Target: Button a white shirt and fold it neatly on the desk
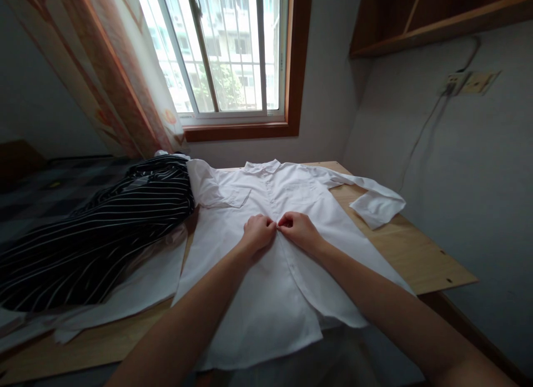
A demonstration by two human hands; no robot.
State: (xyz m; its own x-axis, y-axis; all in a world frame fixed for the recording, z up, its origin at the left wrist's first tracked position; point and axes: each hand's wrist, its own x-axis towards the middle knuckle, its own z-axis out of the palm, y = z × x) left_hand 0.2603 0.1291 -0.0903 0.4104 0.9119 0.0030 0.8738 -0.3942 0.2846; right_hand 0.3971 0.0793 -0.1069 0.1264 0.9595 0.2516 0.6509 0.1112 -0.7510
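Observation:
A white button-up shirt (233, 298) lies spread face up, its collar toward the window and its hem hanging at the near edge. My left hand (259, 231) and my right hand (300, 230) meet at the front placket, around the middle of the shirt. Both are closed in a pinch on the placket's edges, fingertips almost touching. Any button between the fingers is too small to make out. Above the hands the placket lies together; below them its two front edges part toward the hem. The left sleeve in view folds inward, and the right sleeve stretches out sideways.
Under the shirt is a wooden board (420, 259) with a corner jutting right. Black striped clothing (137, 209) and white cloth (137, 287) are heaped at left. Behind stand a window (233, 54) and a curtain (120, 70). A cord (420, 129) hangs from the wall socket (456, 83).

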